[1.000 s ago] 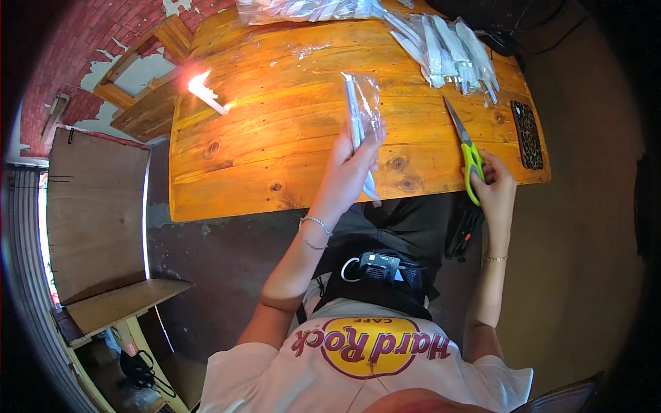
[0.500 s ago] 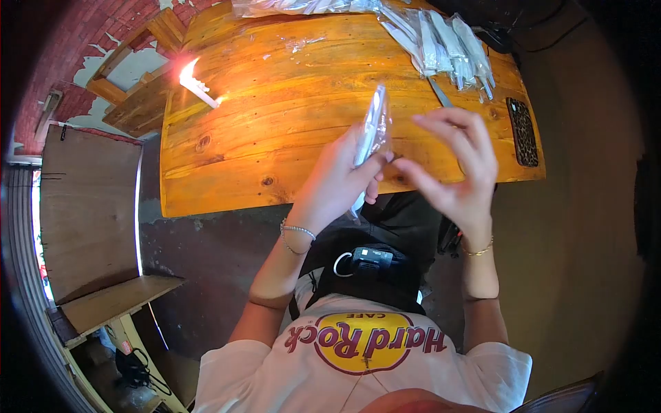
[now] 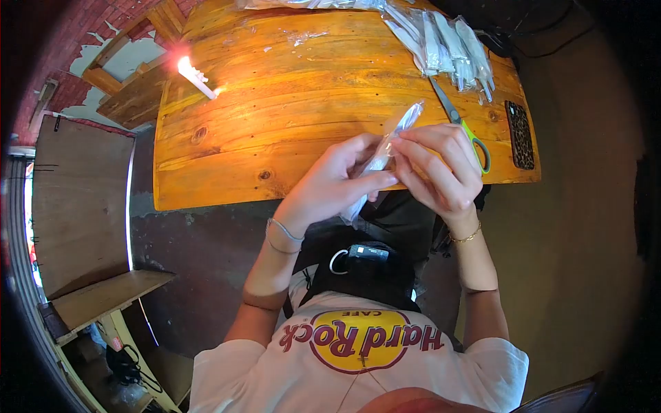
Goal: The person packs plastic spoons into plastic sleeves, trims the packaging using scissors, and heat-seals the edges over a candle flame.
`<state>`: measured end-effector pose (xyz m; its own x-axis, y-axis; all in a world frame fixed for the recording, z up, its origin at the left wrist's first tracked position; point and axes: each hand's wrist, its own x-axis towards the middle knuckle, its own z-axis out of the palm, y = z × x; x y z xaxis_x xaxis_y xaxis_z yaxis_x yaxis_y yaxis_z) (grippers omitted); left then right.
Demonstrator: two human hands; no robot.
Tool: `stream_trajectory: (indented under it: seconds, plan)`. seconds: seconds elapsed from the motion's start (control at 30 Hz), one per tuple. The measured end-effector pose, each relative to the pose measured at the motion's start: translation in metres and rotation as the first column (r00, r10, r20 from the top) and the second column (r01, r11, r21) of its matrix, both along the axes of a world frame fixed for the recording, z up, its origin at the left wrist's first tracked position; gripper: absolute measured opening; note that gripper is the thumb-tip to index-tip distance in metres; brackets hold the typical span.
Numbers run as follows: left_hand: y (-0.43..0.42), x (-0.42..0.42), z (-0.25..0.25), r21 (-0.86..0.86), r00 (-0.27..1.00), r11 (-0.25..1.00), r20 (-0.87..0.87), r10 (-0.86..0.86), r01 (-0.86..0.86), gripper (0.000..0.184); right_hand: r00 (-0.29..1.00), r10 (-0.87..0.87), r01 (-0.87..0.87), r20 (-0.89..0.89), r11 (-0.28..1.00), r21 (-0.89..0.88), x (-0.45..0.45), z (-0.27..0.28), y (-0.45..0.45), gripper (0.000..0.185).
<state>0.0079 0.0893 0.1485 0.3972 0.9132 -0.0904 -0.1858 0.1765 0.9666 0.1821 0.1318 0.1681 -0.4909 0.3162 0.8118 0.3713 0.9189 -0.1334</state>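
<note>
- A broad, orange-brown wooden table [image 3: 296, 89] stretched out in front of the person.
- Several long, white items in clear plastic sleeves [image 3: 451, 55] lay fanned at the table's far right.
- One slim, pale packet in clear, shiny plastic [image 3: 380, 158] was held aslant over the middle of the table's near edge.
- A pair of scissors with lime-green handles and grey metal blades [image 3: 451, 110] lay on the table's right part.
- The left hand [image 3: 337, 175] was closed around the packet, above the table's near edge.
- The right hand [image 3: 444, 165] was narrowed, fingertips at the packet's side, above the table's near edge; whether they gripped it, I could not tell.
- A rectangular, leopard-print phone [image 3: 520, 135] lay at the table's right edge.
- A lit, pale, stick-shaped wax candle [image 3: 196, 81] leaned at the table's left.
</note>
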Motion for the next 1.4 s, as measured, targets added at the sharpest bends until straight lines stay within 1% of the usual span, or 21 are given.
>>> stream_trajectory:
  seconds: [0.07, 0.17, 0.23, 0.27, 0.33, 0.47, 0.57, 0.73, 0.83, 0.87, 0.97, 1.07, 1.17, 1.27, 1.3, 1.37, 1.4]
  plan:
    - [0.002, -0.006, -0.004, -0.080, 0.979, 0.988, 0.167, -0.119, 0.134, 0.025, 0.999, -0.008, 0.009, -0.036, 1.000, 0.025, 0.002, -0.003, -0.001, 0.027]
    - [-0.003, 0.001, 0.004, -0.241, 0.908, 0.964, 0.419, 0.000, 0.111, 0.023, 0.998, -0.040, 0.044, -0.049, 0.996, 0.081, 0.005, -0.006, -0.001, 0.030]
    - [-0.002, 0.005, 0.003, -0.114, 0.958, 0.993, 0.285, 0.021, 0.012, 0.019, 0.996, -0.077, 0.082, -0.040, 0.986, 0.147, 0.007, -0.005, -0.004, 0.032]
    - [-0.002, 0.006, 0.004, -0.044, 0.976, 0.999, 0.216, 0.039, -0.030, 0.017, 0.992, -0.126, 0.126, -0.010, 0.975, 0.184, 0.009, -0.006, -0.006, 0.033]
    - [-0.005, 0.011, 0.008, -0.011, 0.982, 0.994, 0.157, 0.108, -0.108, 0.016, 0.973, -0.226, 0.208, 0.043, 0.943, 0.262, 0.015, -0.007, -0.011, 0.034]
    - [-0.011, 0.017, 0.018, 0.065, 0.977, 0.975, 0.011, 0.213, -0.213, 0.016, 0.963, -0.265, 0.245, 0.051, 0.936, 0.253, 0.019, -0.006, -0.011, 0.028]
    - [-0.010, 0.016, 0.017, 0.083, 0.979, 0.979, -0.068, 0.193, -0.187, 0.018, 0.966, -0.257, 0.244, 0.026, 0.943, 0.228, 0.018, -0.005, -0.006, 0.023]
    - [-0.011, 0.015, 0.016, 0.059, 0.974, 0.978, -0.091, 0.207, -0.202, 0.018, 0.971, -0.239, 0.237, -0.001, 0.958, 0.162, 0.016, -0.005, -0.002, 0.020]
    - [-0.011, 0.016, 0.014, 0.063, 0.972, 0.975, -0.084, 0.220, -0.215, 0.017, 0.980, -0.197, 0.195, 0.017, 0.975, 0.106, 0.009, -0.002, 0.001, 0.022]
    - [-0.011, 0.016, 0.014, 0.064, 0.971, 0.973, -0.076, 0.226, -0.221, 0.017, 0.981, -0.187, 0.180, 0.046, 0.976, 0.122, 0.009, -0.003, 0.001, 0.021]
    - [-0.011, 0.013, 0.015, 0.086, 0.966, 0.971, -0.111, 0.232, -0.223, 0.017, 0.982, -0.167, 0.159, 0.090, 0.983, 0.093, 0.011, 0.002, 0.003, 0.020]
    - [-0.010, 0.010, 0.015, 0.086, 0.966, 0.974, -0.130, 0.222, -0.212, 0.018, 0.982, -0.146, 0.145, 0.121, 0.989, 0.018, 0.010, 0.011, 0.002, 0.018]
    - [-0.010, 0.006, 0.020, 0.075, 0.964, 0.981, -0.184, 0.190, -0.179, 0.021, 0.984, -0.138, 0.140, 0.110, 0.990, -0.012, 0.010, 0.012, 0.003, 0.017]
    - [-0.011, -0.001, 0.013, 0.058, 0.945, 0.983, -0.272, 0.184, -0.175, 0.020, 0.977, -0.209, 0.210, 0.045, 0.977, -0.040, 0.015, 0.016, 0.004, 0.013]
    - [-0.012, -0.004, 0.008, 0.050, 0.955, 0.989, -0.257, 0.148, -0.139, 0.020, 0.970, -0.244, 0.244, -0.016, 0.970, -0.013, 0.021, 0.020, 0.010, 0.012]
    - [-0.014, -0.011, -0.002, 0.035, 0.970, 0.997, -0.231, 0.072, -0.066, 0.020, 0.963, -0.250, 0.233, -0.095, 0.959, -0.165, 0.029, 0.028, 0.014, 0.013]
    - [-0.014, -0.011, -0.001, 0.024, 0.975, 0.998, -0.211, 0.061, -0.058, 0.020, 0.970, -0.225, 0.188, -0.096, 0.936, -0.298, 0.030, 0.029, 0.014, 0.010]
